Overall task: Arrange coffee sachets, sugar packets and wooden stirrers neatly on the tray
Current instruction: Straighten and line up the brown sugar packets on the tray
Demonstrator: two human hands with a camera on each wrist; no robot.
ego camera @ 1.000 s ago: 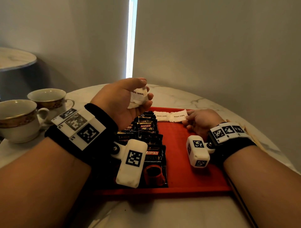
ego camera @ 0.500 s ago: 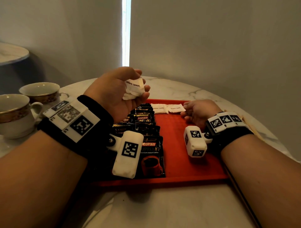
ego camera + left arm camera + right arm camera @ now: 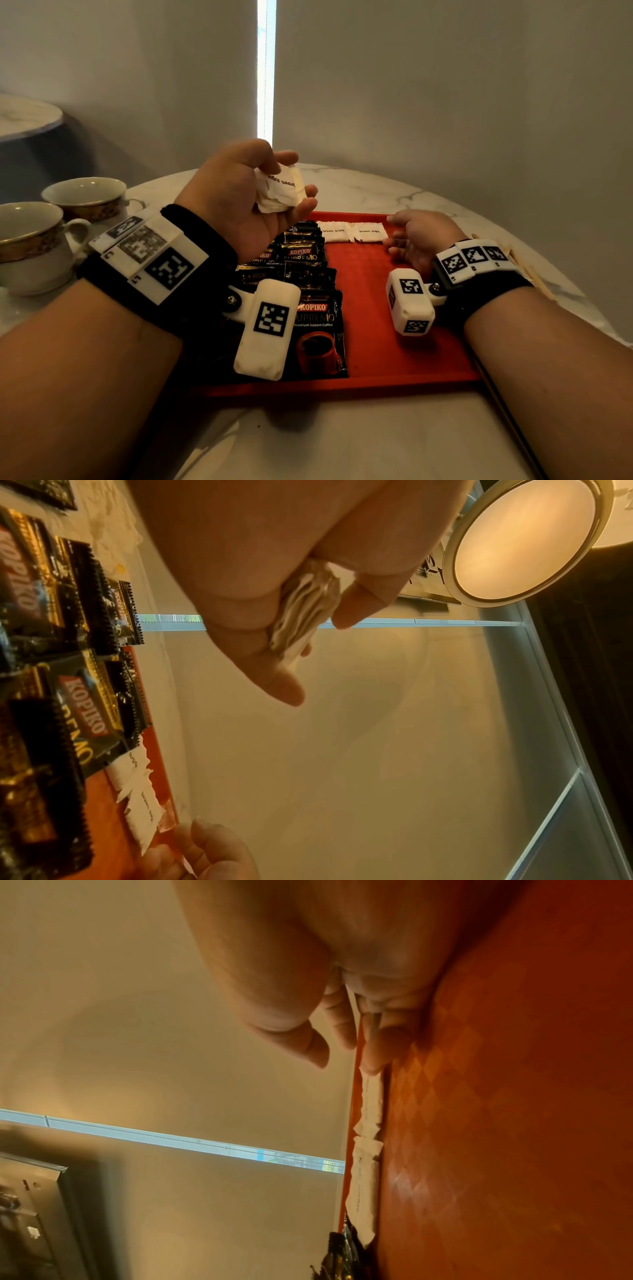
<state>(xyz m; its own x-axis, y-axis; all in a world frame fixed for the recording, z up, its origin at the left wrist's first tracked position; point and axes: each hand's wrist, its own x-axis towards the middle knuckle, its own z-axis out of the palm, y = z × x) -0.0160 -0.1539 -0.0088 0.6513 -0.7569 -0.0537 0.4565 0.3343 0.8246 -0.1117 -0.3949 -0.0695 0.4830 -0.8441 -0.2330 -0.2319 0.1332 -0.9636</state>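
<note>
A red tray [image 3: 376, 308] lies on the marble table. Down its left side runs an overlapping row of black Kopiko coffee sachets [image 3: 301, 267] [image 3: 82, 702]. Two white brown-sugar packets [image 3: 334, 232] [image 3: 370, 232] lie side by side along the far rim. My left hand [image 3: 236, 202], palm up above the far sachets, grips a bunch of sugar packets [image 3: 279, 192] [image 3: 304, 615]. My right hand [image 3: 411, 236] [image 3: 342, 1031] rests on the tray with loose fingers, one fingertip at the right end of the packet [image 3: 371, 1096]. Wooden stirrers [image 3: 534, 277] lie right of the tray, partly hidden by my right wrist.
Two gold-rimmed cups [image 3: 85, 197] [image 3: 30, 240] stand on the table to the left of the tray. The bare marble tabletop [image 3: 342, 445] runs in front of the tray. A second round table [image 3: 24, 116] stands at the back left, and a wall rises close behind.
My left hand has shifted its hold on the bunch of sugar packets, thumb now on top. My right hand stays beside the two packets on the tray.
</note>
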